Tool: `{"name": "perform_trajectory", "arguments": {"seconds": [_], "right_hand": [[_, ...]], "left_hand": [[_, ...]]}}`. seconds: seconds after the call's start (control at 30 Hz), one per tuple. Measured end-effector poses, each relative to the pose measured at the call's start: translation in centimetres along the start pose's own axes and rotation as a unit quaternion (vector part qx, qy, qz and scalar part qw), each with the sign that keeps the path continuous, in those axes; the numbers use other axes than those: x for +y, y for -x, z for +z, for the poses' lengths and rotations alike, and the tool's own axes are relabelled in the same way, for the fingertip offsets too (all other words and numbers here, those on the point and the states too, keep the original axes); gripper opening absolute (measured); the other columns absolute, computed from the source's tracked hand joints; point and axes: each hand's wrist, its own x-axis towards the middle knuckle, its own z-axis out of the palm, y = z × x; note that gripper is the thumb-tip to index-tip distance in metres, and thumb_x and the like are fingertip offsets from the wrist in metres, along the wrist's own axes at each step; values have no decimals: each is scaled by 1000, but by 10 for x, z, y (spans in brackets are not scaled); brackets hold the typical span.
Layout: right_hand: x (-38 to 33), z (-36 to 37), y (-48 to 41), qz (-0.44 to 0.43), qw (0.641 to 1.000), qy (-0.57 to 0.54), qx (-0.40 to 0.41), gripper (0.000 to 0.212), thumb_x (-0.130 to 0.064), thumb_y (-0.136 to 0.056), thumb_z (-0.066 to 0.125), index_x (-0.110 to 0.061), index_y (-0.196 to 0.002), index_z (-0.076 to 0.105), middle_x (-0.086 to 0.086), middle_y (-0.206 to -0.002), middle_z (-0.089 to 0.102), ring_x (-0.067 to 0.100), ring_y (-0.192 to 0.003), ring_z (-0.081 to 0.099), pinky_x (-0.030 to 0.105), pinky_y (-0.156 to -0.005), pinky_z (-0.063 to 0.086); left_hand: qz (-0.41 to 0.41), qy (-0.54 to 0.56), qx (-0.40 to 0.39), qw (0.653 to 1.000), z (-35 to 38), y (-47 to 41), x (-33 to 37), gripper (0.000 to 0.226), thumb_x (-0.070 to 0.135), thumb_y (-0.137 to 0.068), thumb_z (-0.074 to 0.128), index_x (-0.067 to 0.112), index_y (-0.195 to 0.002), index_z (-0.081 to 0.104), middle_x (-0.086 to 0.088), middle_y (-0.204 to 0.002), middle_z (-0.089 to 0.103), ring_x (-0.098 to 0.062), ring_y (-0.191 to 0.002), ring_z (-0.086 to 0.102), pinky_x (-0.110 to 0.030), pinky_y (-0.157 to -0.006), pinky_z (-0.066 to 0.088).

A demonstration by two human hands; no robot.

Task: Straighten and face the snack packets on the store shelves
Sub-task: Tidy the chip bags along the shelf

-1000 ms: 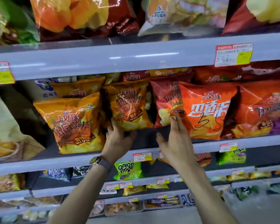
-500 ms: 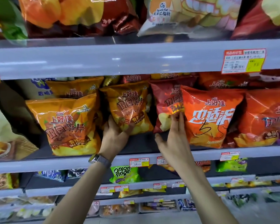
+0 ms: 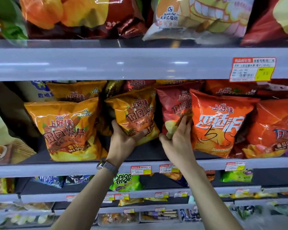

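Left hand [image 3: 123,141] regripped orange packet [image 3: 136,112]; right hand [image 3: 179,141] holds red packet [image 3: 173,105].

Pale grey metal tiers are running across the whole view: the top shelf rail [image 3: 123,63] is catching soft streaks of reflected light, the middle shelf rail [image 3: 48,169] is sitting below it, and the narrower lower shelf rails [image 3: 214,190] are stepping down beneath. A red-and-yellow price label [image 3: 252,69] is hanging on the top rail at the right. Smaller labels [image 3: 140,170] are lining the middle rail, with the dark shelf deck [image 3: 150,151] showing just above.
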Motion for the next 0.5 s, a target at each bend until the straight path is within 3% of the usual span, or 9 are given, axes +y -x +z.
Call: {"name": "perform_trajectory", "arguments": {"seconds": [0.13,0.37,0.5], "right_hand": [[2,1,-5,1,1000,-9,-6,111,-40,-94,71,-11,-164,-10,12,-172,-9,29,-160,-2,44,-130,9],[5,2,-6,-11,999,-42,3,109,-33,-91,74,-12,-165,-4,12,-172,0,30,-159,5,43,-130,12],[3,3,-1,-20,996,-84,-22,109,-29,-91,75,-24,-165,-5,2,-173,-8,22,-160,-1,28,-124,6]], "left_hand": [[39,-24,83,996,5,14,5,92,40,-69,97,22,-139,41,8,-114,65,-21,-107,69,-35,-88,57],[81,-64,171,980,-11,49,16,87,47,-69,95,28,-138,45,16,-102,69,-20,-96,73,-35,-76,57],[92,-63,182,977,-27,70,20,84,42,-69,96,29,-134,45,30,-94,65,-12,-86,71,-40,-74,59]]}}
